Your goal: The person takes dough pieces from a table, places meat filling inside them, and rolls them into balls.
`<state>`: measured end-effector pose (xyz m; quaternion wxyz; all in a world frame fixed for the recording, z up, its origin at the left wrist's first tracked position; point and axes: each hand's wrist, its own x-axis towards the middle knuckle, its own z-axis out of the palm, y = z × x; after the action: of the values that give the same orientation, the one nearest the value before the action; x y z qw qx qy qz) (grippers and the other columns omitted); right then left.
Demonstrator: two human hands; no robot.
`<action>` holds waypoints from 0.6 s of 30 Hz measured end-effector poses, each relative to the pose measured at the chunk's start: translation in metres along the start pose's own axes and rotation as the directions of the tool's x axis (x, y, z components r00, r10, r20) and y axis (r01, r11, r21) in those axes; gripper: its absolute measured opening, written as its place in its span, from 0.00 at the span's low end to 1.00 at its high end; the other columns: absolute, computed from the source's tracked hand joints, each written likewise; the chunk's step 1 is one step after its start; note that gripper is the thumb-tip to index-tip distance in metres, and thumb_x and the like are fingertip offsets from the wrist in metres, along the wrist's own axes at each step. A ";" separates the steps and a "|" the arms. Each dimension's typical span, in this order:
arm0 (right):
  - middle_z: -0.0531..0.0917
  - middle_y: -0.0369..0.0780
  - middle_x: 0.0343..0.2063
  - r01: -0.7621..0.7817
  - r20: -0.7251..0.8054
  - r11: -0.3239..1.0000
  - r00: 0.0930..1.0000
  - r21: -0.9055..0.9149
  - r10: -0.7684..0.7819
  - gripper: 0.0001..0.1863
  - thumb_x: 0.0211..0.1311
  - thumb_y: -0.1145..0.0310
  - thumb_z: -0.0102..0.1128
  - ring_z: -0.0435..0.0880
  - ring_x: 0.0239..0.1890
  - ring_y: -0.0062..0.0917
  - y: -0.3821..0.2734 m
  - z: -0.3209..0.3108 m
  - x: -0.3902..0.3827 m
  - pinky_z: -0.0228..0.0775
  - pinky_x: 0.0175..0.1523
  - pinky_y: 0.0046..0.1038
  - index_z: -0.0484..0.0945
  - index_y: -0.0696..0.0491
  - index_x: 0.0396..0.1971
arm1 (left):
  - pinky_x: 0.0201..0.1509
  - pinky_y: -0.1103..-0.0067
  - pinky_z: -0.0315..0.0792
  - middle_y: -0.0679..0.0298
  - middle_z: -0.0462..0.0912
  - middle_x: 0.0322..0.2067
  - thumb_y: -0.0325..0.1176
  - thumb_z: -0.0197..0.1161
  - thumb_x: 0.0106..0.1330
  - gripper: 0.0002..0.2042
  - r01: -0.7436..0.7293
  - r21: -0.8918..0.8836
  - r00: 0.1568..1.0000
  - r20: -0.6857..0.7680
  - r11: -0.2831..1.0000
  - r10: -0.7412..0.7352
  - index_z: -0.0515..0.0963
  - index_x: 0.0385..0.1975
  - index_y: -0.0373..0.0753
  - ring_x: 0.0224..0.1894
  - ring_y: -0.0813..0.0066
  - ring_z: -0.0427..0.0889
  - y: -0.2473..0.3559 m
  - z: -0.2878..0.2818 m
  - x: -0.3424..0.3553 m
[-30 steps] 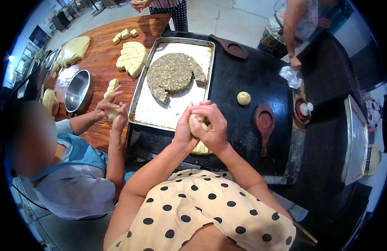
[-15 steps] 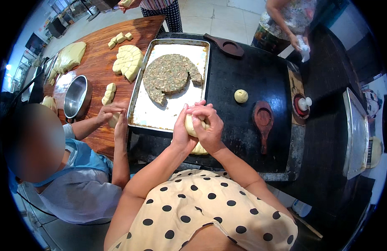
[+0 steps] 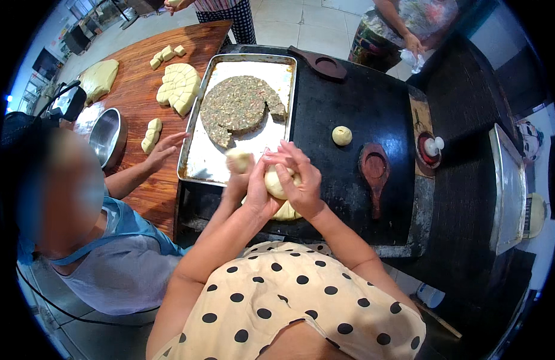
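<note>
A pale, round dough ball (image 3: 277, 182) is cupped between my two hands above the near edge of the black worktop. My left hand (image 3: 261, 187) supports it from the left side, and my right hand (image 3: 302, 185) curves over it from the right. Part of the ball is hidden by my fingers. Below my wrists lies more pale dough (image 3: 286, 211), partly covered. Close by my left hand, a co-worker's hand, blurred, holds another dough piece (image 3: 238, 161) over the tray's near edge. The metal tray (image 3: 193, 163) bears a big round slab of speckled filling (image 3: 235, 108) with a notch cut out.
One dough ball (image 3: 341, 135) rests on the black worktop (image 3: 373, 108), near a wooden mould (image 3: 374, 174). Another mould (image 3: 325, 65) lies at the back. The wooden table (image 3: 139, 66) carries cut dough (image 3: 179, 88) and a steel bowl (image 3: 108, 137). A co-worker sits at my left.
The co-worker's one hand has swung right, bringing a dough piece beside my left hand; their other hand has opened out. My hands stay around the ball, the right fingers slightly raised.
</note>
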<state>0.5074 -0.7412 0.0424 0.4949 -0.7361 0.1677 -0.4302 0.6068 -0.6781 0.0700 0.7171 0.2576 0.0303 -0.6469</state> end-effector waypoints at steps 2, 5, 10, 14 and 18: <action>0.84 0.45 0.47 0.090 -0.130 0.983 0.985 -0.162 -0.112 0.18 0.58 0.65 0.66 0.82 0.49 0.36 -0.024 0.015 0.009 0.71 0.53 0.35 0.78 0.53 0.49 | 0.67 0.67 0.70 0.52 0.73 0.58 0.48 0.31 0.78 0.26 0.050 -0.007 0.996 0.079 0.999 -0.050 0.66 0.61 0.34 0.62 0.59 0.74 0.001 -0.001 -0.003; 0.82 0.47 0.51 0.168 0.006 0.941 0.985 -0.293 -0.174 0.27 0.59 0.63 0.67 0.79 0.54 0.38 -0.022 0.010 0.010 0.67 0.59 0.36 0.70 0.54 0.56 | 0.68 0.68 0.69 0.51 0.72 0.60 0.47 0.31 0.78 0.27 0.135 -0.001 0.984 0.118 0.991 -0.134 0.65 0.63 0.33 0.62 0.59 0.73 0.004 -0.001 0.002; 0.78 0.50 0.56 0.207 0.076 0.944 0.978 -0.257 -0.194 0.32 0.64 0.65 0.62 0.74 0.63 0.39 -0.024 -0.004 0.012 0.60 0.68 0.39 0.62 0.55 0.66 | 0.63 0.65 0.73 0.48 0.74 0.57 0.49 0.34 0.77 0.28 0.316 -0.013 0.945 0.097 0.949 -0.313 0.64 0.62 0.32 0.60 0.56 0.76 0.011 -0.003 0.007; 0.84 0.45 0.44 0.311 0.110 0.922 0.950 -0.232 -0.293 0.14 0.61 0.66 0.64 0.82 0.48 0.37 -0.040 -0.011 0.020 0.71 0.53 0.35 0.80 0.55 0.45 | 0.61 0.65 0.75 0.47 0.75 0.55 0.51 0.38 0.76 0.28 0.308 0.082 0.941 0.122 0.948 -0.316 0.66 0.61 0.32 0.57 0.55 0.78 -0.003 -0.015 0.014; 0.82 0.49 0.52 0.213 0.096 0.973 0.974 -0.091 -0.205 0.17 0.70 0.67 0.55 0.77 0.61 0.36 -0.023 -0.025 0.005 0.62 0.68 0.39 0.78 0.59 0.54 | 0.61 0.65 0.75 0.52 0.76 0.54 0.57 0.42 0.75 0.29 0.306 0.035 0.950 0.048 0.951 -0.307 0.68 0.61 0.37 0.56 0.60 0.78 -0.004 -0.005 0.014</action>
<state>0.4863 -0.7489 0.0686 0.4158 -0.7915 0.0893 -0.4389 0.6072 -0.6893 0.0589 0.6049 0.2422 0.0423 -0.7574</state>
